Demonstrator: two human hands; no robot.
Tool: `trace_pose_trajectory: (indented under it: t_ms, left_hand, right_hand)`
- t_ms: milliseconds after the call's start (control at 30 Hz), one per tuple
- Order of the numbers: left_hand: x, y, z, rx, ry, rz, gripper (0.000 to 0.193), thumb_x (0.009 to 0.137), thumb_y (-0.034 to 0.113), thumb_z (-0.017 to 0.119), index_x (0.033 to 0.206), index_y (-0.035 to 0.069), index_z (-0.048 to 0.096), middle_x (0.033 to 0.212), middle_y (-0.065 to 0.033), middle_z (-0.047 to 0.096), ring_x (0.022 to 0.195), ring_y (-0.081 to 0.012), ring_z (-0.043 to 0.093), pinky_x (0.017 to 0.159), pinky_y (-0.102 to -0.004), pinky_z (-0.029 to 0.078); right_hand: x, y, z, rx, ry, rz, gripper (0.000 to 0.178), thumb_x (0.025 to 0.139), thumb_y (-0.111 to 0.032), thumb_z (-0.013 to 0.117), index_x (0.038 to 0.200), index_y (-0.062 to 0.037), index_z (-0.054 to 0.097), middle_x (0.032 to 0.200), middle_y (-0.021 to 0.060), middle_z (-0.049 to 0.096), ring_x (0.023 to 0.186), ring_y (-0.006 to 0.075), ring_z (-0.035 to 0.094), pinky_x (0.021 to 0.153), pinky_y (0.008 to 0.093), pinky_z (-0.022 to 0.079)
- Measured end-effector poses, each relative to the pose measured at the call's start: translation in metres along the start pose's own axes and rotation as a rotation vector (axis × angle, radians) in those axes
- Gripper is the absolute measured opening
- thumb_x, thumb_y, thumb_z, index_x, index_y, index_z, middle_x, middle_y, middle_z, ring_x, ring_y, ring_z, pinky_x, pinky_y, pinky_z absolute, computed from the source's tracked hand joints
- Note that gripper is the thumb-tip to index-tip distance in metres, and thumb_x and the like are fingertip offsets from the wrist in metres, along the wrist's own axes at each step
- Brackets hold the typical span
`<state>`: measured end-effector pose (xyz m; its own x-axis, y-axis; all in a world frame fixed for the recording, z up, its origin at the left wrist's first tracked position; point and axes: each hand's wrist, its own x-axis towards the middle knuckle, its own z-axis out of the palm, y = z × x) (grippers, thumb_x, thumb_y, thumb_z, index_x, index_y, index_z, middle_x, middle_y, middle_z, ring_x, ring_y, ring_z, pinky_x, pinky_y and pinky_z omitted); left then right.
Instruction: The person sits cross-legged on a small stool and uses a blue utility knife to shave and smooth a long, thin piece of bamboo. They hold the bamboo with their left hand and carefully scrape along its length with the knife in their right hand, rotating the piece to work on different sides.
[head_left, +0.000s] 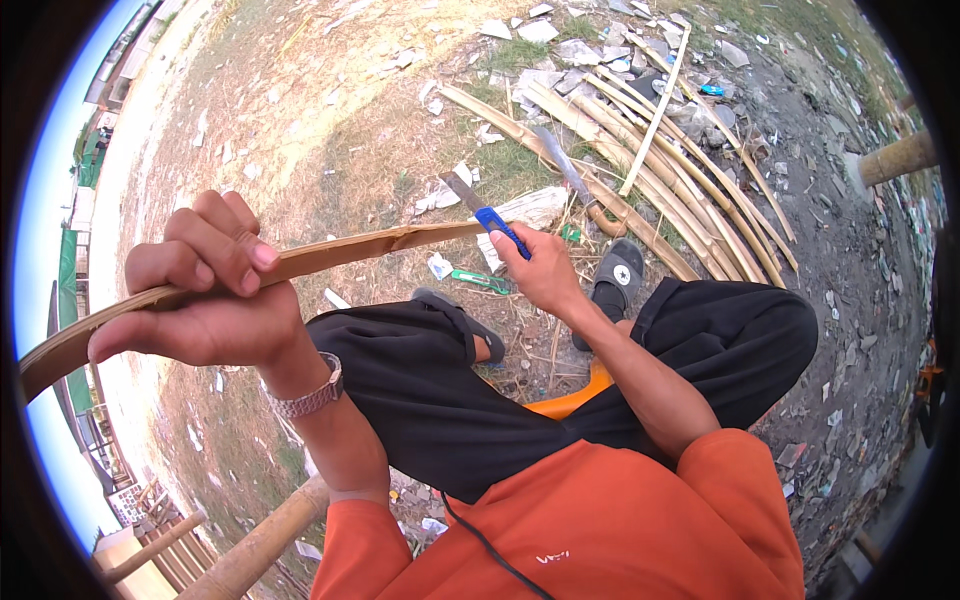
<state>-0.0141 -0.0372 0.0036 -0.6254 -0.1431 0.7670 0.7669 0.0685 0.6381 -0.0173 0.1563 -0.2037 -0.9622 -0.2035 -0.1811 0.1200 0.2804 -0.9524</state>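
Bamboo strip (330,255) gripped in left hand (205,290); right hand (540,265) clenched on blue utility knife (490,215), blade at strip's far end. Near length looks untrimmed.

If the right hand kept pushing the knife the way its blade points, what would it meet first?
The right hand aims the blue utility knife up-left; its blade seems already at the bamboo strip's split end. Beyond lies bare, littered ground; depth is unclear.
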Motion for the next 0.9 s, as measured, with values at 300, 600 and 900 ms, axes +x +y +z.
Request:
trace_pose_trajectory:
  t_ms: [300, 600, 900]
  left_hand:
    - [0.000, 0.000, 0.002, 0.001, 0.015, 0.002, 0.067, 0.084, 0.072, 0.016, 0.056, 0.013, 0.032, 0.042, -0.0010, 0.036, 0.036, -0.0113, 0.034, 0.040, -0.0239, 0.026]
    - [0.000, 0.000, 0.001, 0.026, 0.006, 0.005, 0.067, 0.084, 0.072, 0.016, 0.057, 0.013, 0.033, 0.042, -0.0015, 0.036, 0.036, -0.0117, 0.034, 0.041, -0.0240, 0.027]
    - [-0.003, 0.000, -0.005, -0.025, 0.019, -0.063, 0.067, 0.081, 0.074, 0.025, 0.057, 0.014, 0.041, 0.045, -0.0003, 0.033, 0.043, -0.0115, 0.029, 0.048, -0.0261, 0.024]
  right_hand:
    - [-0.005, 0.003, 0.006, -0.106, 0.016, 0.089, 0.037, 0.082, -0.034, 0.052, 0.071, 0.0011, 0.058, 0.052, 0.0171, 0.051, 0.050, 0.0288, 0.053, 0.055, 0.0400, 0.040]
    - [-0.002, 0.006, 0.008, 0.022, 0.008, 0.092, 0.027, 0.084, -0.025, 0.049, 0.086, 0.0009, 0.055, 0.058, 0.0127, 0.052, 0.053, 0.0222, 0.051, 0.053, 0.0370, 0.039]
    - [-0.009, -0.001, 0.015, 0.141, -0.076, -0.118, 0.035, 0.091, -0.012, 0.042, 0.124, 0.0002, 0.038, 0.070, 0.0172, 0.055, 0.067, 0.0302, 0.059, 0.063, 0.0401, 0.044]
